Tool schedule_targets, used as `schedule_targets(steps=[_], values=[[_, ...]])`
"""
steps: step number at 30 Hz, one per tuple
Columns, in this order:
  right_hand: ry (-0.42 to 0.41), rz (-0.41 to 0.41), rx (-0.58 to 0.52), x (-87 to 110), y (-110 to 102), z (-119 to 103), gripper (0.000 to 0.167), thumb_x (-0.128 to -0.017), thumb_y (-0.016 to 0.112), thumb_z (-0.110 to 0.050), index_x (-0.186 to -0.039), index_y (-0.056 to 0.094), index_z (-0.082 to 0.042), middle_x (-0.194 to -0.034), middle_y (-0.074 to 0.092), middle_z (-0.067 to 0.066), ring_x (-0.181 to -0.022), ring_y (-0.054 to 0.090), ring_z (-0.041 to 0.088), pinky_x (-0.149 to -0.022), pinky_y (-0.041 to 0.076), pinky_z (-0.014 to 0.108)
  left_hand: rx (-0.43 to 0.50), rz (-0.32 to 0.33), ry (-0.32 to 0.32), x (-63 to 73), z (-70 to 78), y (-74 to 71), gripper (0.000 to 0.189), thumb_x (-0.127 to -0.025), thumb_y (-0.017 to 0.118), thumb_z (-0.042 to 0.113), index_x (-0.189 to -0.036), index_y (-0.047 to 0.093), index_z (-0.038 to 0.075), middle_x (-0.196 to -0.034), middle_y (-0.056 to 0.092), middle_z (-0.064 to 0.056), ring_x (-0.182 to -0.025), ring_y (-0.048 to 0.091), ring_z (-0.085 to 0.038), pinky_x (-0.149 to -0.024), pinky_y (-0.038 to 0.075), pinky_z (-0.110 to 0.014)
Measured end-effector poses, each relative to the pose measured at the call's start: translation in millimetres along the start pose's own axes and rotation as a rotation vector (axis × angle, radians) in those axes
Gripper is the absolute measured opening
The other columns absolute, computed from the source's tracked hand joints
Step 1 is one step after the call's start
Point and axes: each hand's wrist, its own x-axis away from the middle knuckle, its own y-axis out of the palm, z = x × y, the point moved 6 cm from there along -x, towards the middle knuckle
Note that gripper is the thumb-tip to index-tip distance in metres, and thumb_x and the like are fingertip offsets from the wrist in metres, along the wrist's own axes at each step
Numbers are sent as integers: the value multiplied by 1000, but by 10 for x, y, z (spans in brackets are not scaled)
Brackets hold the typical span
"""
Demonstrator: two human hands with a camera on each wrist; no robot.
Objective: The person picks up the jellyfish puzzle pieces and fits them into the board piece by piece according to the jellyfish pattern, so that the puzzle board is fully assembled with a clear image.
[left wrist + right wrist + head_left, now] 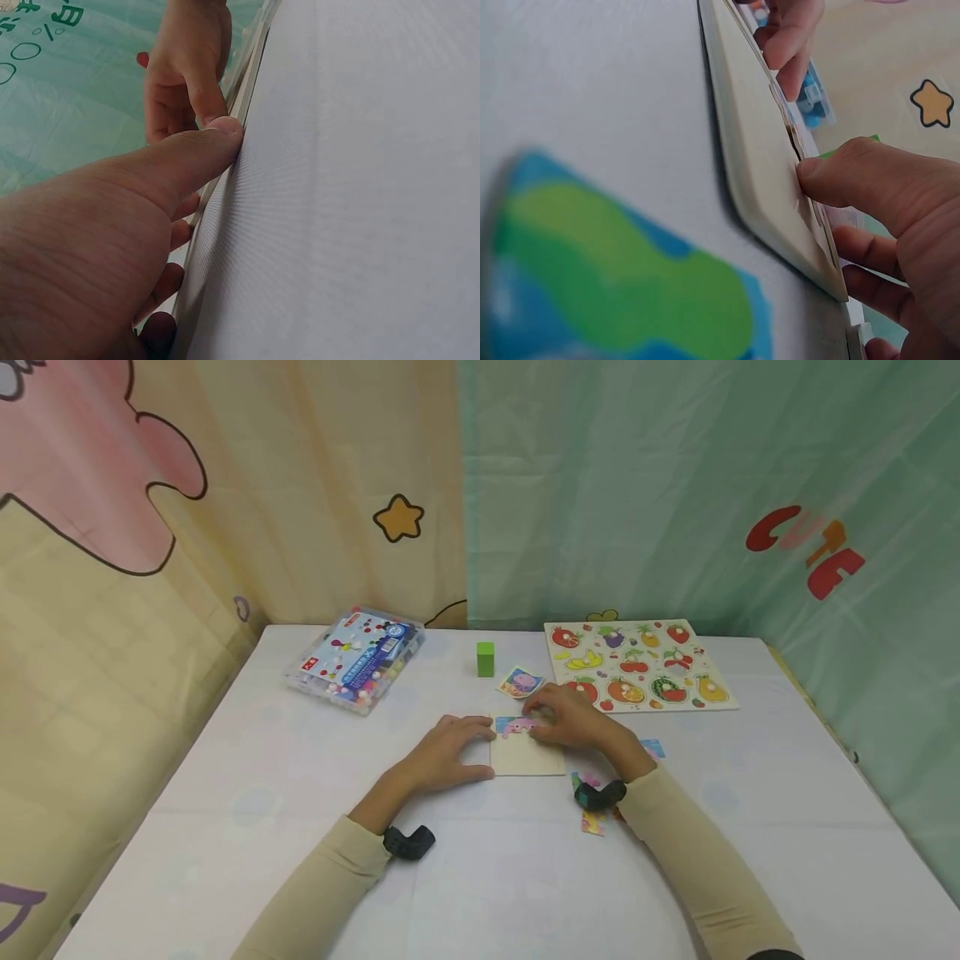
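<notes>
A small pale wooden puzzle tray (525, 760) lies flat on the table, with a strip of blue and pink puzzle pieces (516, 726) along its far side. My left hand (446, 753) rests at the tray's left side, thumb at the near corner and fingertips by the far end. Over the far right part of the tray, my right hand (570, 717) pinches a puzzle piece at the end of the strip. Seen from the right wrist, the right thumb (847, 180) presses the strip while the fingers reach past the tray's edge.
Loose puzzle pieces (593, 823) lie beneath and beside the right forearm. Beyond the tray are a picture card (521, 682) and a green block (485, 660). A fruit puzzle board (720, 681) sits at the far right, a clear case of beads (356, 658) at the far left.
</notes>
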Motion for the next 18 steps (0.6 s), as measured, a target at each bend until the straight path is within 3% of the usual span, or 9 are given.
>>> schedule_targets(steps=[10,18], values=[[-31,5,-50,-7,27,44,17,-92,77,-20,-109,76,-21,-119,61,2,-118,53,25,-97,36,50,-6,-12,-17,-7,-10,7,58,-89,77,45,-137,62,18,-153,47,0,-134,42,-25,-110,35,-41],[-67,17,-39,17,18,42,16,-93,75,-19,-109,76,-21,-117,61,1,-115,54,26,-95,35,50,3,-1,11,-2,11,0,57,-89,78,42,-136,62,16,-152,48,-2,-134,42,-26,-109,35,-42]])
